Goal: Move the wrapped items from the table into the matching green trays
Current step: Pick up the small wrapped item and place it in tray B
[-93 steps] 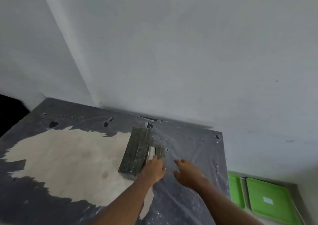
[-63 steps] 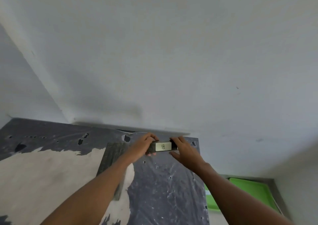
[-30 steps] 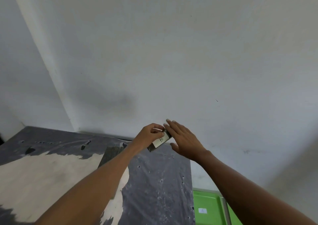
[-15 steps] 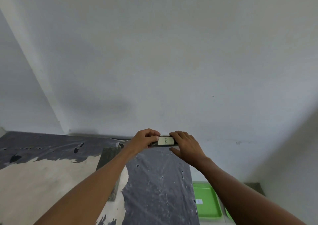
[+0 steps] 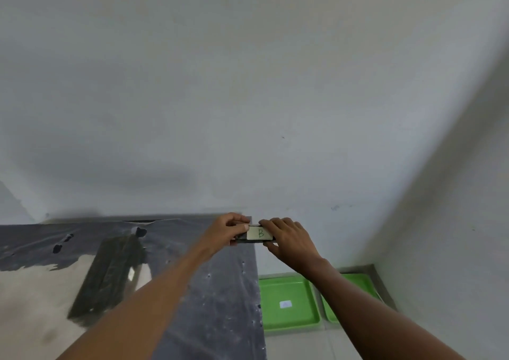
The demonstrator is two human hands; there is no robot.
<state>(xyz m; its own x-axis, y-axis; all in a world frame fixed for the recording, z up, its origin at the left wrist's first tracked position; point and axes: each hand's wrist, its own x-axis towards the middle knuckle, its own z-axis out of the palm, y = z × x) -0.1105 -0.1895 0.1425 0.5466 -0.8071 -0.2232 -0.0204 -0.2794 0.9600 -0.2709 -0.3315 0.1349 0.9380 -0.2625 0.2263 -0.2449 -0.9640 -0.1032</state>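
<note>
While both hands (image 5: 286, 238) grip it, wrapped item (image 5: 248, 238) (label (image 5: 259, 233) "B")

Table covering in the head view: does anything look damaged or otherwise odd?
Yes. The dark plastic covering is torn: a large ragged patch at the left exposes the pale tabletop, with small holes near the back edge. The remaining wrapped items lie across that tear's edge.

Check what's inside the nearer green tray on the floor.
Inside the nearer green plastic tray only a small white label shows; its writing is unreadable. The right forearm covers much of the second green tray, so its contents are unknown.
</note>
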